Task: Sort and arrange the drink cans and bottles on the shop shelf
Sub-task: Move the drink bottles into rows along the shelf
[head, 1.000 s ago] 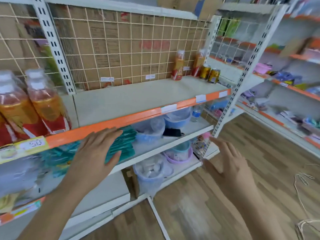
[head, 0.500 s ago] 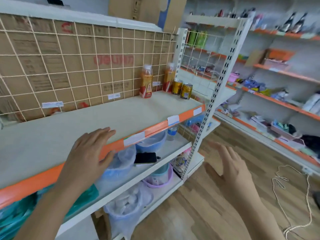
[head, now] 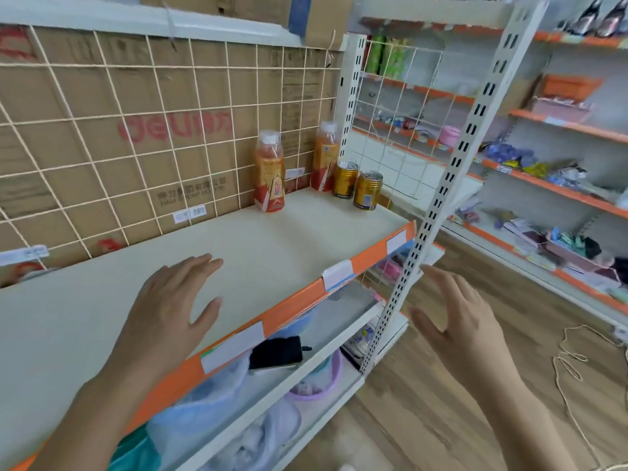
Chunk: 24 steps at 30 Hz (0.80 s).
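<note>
Cream shelf [head: 272,246] holds two bottles [head: 269,176] and two cans [head: 366,191] far right; left hand [head: 170,311] and right hand [head: 455,321] hover empty, fingers spread; bottles look top-heavy, cans slick, so grip mid-body.

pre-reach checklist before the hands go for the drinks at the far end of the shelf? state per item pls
1. Both hands free: left hand and right hand are open and hold nothing. ok
2. Targets in view: two bottles and two gold cans all show. ok
3. Targets upright: all four stand upright. ok
4. Path along the shelf: bare board between left hand and drinks. ok
5. Right hand's path: the perforated upright post stands between it and the cans. not ok
6. Bottle caps sealed: too blurred. cannot tell
</note>
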### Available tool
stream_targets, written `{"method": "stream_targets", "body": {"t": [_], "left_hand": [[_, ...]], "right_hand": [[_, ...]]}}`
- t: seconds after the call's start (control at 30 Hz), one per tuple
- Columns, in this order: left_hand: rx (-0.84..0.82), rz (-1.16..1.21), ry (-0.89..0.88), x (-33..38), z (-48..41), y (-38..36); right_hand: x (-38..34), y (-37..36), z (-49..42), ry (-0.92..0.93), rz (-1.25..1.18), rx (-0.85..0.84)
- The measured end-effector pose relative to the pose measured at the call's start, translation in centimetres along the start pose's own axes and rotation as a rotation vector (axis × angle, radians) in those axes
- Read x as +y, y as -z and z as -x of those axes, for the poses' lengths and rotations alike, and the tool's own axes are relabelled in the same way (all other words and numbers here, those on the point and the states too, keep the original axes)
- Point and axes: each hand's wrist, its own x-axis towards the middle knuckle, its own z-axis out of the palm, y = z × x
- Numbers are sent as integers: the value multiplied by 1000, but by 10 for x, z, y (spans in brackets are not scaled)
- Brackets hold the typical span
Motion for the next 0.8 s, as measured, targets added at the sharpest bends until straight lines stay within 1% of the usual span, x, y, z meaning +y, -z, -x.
{"method": "stream_targets", "body": {"t": [0.2,0.43,0.53,0.6,0.7,0.8], "left_hand": [[-1,-36,113,-6,-51,-27],[50,-71,233,3,-141,-64],[121,14,332,12,-182,-77],[140,117,428,17,-211,-87],[166,223,479,19,-255,-101],[185,226,548,15,-292,-115]], "right_hand": [[35,-40,-89,69,-56,-57],[77,-92,-220,220,-92,-132],[85,-113,-277,242,-180,-176],[87,-130,-314,214,-249,-195],[78,-151,-365,159,-366,-216],[62,-176,-409,159,-422,-207]]}}
